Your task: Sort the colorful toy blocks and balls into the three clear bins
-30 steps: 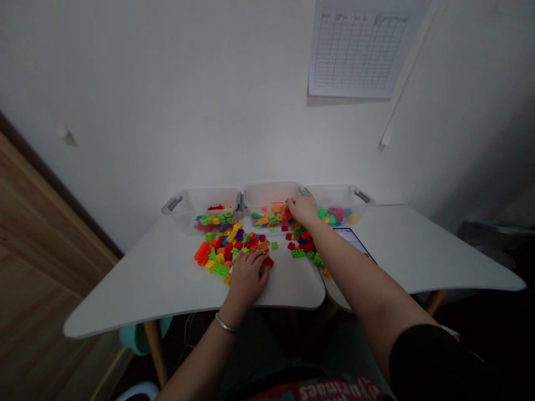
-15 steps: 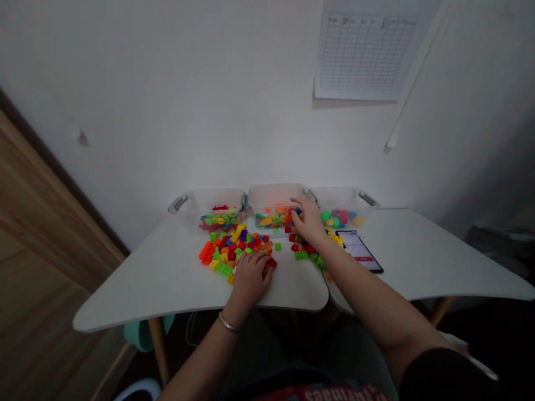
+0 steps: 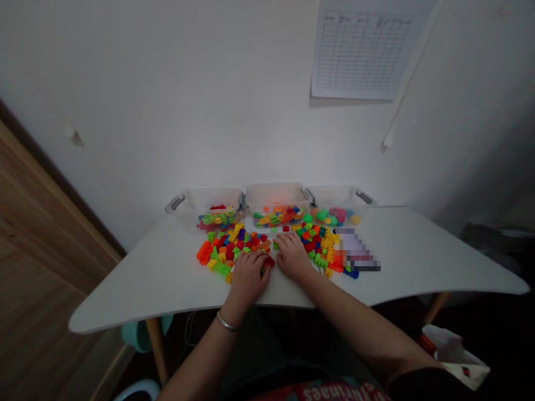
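Observation:
Colourful toy bricks lie in two loose piles on the white table (image 3: 159, 278). My left hand (image 3: 249, 274) rests on the near right edge of the left pile (image 3: 221, 253), its fingers bent over a red brick (image 3: 270, 260) and other pieces; its grip is not clear. Between the piles, my right hand (image 3: 291, 255) is low over the table, its fingertips at a small green brick (image 3: 276, 244) that they partly cover. The right pile (image 3: 315, 239) lies beside and beyond my right hand.
Along the wall stand a left bin (image 3: 215, 197), a middle bin (image 3: 276, 194) and a right bin (image 3: 334, 194), each holding coloured pieces. A phone (image 3: 359, 250), blurred out, lies right of the bricks. A printed sheet (image 3: 357, 53) hangs above.
My right hand has come back from the middle bin to the table between the piles, beside my left hand. The right pile is now more exposed. My left hand has stayed in place.

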The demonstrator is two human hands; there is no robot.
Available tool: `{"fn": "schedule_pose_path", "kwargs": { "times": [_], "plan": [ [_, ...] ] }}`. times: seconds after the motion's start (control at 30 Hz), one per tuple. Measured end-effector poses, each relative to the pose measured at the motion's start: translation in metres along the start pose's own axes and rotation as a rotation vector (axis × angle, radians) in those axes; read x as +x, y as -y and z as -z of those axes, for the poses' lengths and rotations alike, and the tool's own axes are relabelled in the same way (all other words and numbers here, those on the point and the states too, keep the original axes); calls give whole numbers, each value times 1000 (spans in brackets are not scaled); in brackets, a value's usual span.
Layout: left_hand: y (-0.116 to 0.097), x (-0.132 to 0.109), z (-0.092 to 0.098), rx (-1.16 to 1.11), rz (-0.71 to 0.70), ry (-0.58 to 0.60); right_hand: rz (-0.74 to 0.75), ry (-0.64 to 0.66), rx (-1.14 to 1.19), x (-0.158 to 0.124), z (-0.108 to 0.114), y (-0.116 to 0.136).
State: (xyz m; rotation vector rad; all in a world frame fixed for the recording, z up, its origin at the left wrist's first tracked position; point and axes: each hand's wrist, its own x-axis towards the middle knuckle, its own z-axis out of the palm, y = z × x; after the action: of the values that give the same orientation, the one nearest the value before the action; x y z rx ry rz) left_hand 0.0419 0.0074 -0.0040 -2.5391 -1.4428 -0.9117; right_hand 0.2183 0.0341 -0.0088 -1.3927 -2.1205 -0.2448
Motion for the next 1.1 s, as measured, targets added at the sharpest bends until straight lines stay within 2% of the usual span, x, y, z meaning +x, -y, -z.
{"fn": "schedule_pose_path", "kwargs": {
  "times": [0.3, 0.7, 0.97, 1.1],
  "plan": [
    [0, 1, -1, 9, -5, -7, -22, 45, -26, 1, -4, 1],
    [0, 0, 0, 4, -1, -6, -83, 30, -70, 5, -10, -4],
    [-2, 1, 1, 17, 4, 15, -8, 49, -45, 5, -6, -2],
    [-1, 1, 1, 12, 2, 6, -31, 83, -38, 5, -4, 1]
  ]
}}
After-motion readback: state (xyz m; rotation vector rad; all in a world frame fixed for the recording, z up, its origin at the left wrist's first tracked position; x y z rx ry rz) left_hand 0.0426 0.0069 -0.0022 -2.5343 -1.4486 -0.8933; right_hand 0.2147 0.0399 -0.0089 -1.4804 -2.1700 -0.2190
